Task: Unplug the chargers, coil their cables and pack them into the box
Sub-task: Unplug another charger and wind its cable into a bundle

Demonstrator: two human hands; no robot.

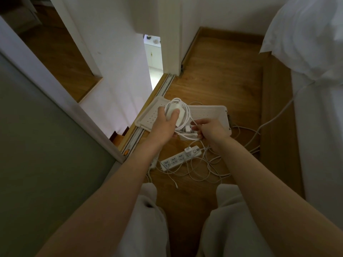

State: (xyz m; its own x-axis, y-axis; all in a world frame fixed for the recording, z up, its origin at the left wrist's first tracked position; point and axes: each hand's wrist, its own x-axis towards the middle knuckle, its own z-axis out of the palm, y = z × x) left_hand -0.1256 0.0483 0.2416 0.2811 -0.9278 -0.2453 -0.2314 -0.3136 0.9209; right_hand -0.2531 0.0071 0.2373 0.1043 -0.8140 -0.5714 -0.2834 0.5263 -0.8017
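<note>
My left hand (pixel 165 123) grips a white charger brick (pixel 173 111) with loops of its white cable (pixel 187 112) wound around it, held above the floor. My right hand (pixel 210 131) pinches the loose end of that cable just right of the brick. Behind both hands a white plastic box (pixel 219 113) lies on the wooden floor, with its perforated lid (pixel 148 115) beside it on the left. Below the hands lies a white power strip (pixel 181 157) with one small white charger (pixel 188 150) plugged in. Loose white cables (pixel 204 171) tangle around the strip.
A bed with white bedding (pixel 315 89) fills the right side, and a cable (pixel 274 117) runs up to it. A sliding-door track (pixel 148 112) and white wall edge the left. My knees in light trousers (pixel 148 219) are at the bottom.
</note>
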